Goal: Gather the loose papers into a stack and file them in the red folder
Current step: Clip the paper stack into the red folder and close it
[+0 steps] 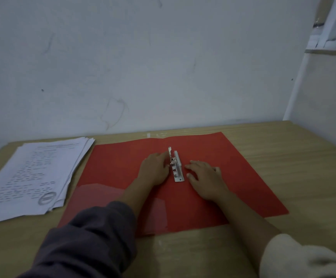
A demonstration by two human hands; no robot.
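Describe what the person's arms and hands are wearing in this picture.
The left arm wears a dark grey sleeve, pushed up so the forearm is bare. The right arm wears a cream sleeve of soft, thick-looking fabric, also bunched up the arm. The left hand and right hand are bare: no gloves, no watch visible.

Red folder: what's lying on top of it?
On the open red folder sit a metal clip, the left hand touching it, and the right hand flat beside it. No papers yet; they lie beside the folder. The arms hide part of the near side.
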